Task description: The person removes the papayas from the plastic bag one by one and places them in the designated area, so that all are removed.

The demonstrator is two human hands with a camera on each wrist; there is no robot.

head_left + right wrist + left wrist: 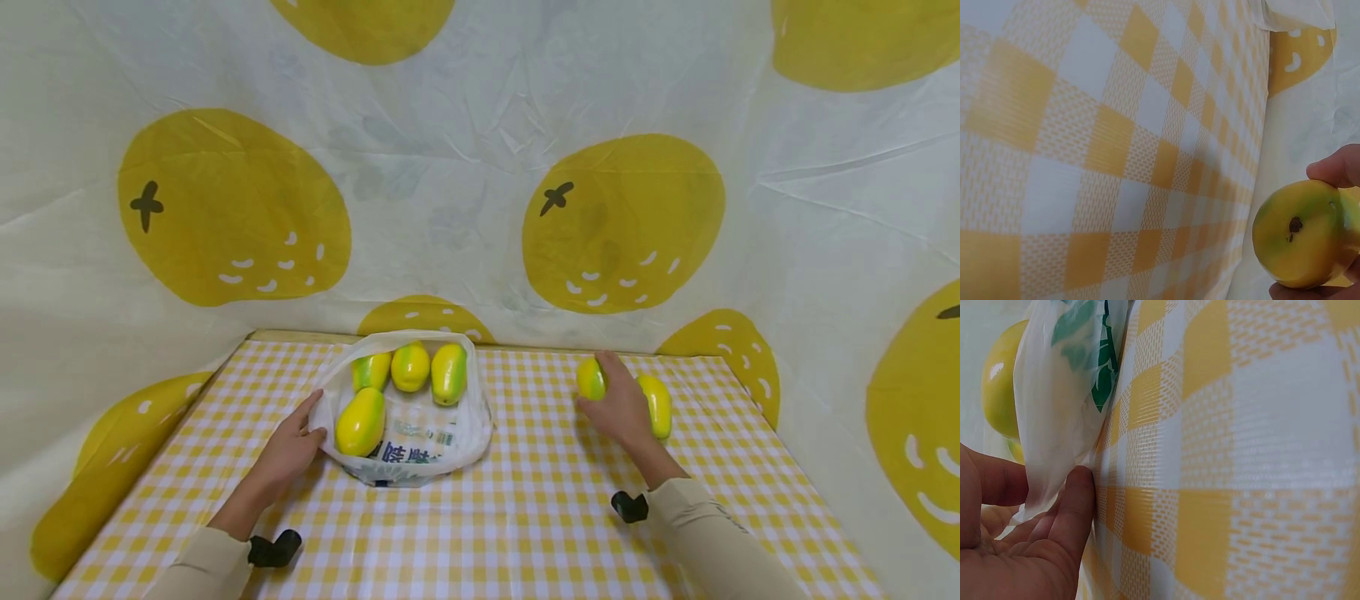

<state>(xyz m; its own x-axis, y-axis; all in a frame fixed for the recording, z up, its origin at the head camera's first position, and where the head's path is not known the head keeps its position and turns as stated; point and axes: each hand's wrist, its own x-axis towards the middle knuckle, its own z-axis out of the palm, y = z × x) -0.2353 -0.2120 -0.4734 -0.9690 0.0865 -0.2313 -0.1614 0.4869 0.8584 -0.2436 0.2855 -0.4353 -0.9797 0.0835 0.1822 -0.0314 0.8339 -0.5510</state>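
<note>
Bag [423, 415] on table [532, 500], fruits [361, 422] inside

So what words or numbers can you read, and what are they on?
None reads clearly enough to quote.
Bag: big dark characters, too blurred and creased to read.
Bag: paler, smaller marks above those, too blurred to read.
Right sleeve: a row of tiny dark marks, too small to read.

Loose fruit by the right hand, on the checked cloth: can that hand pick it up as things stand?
Probably not: the right hand grips another fruit. Otherwise the way looks free; the loose fruit lies close by, with nothing seen resting on it.
</note>
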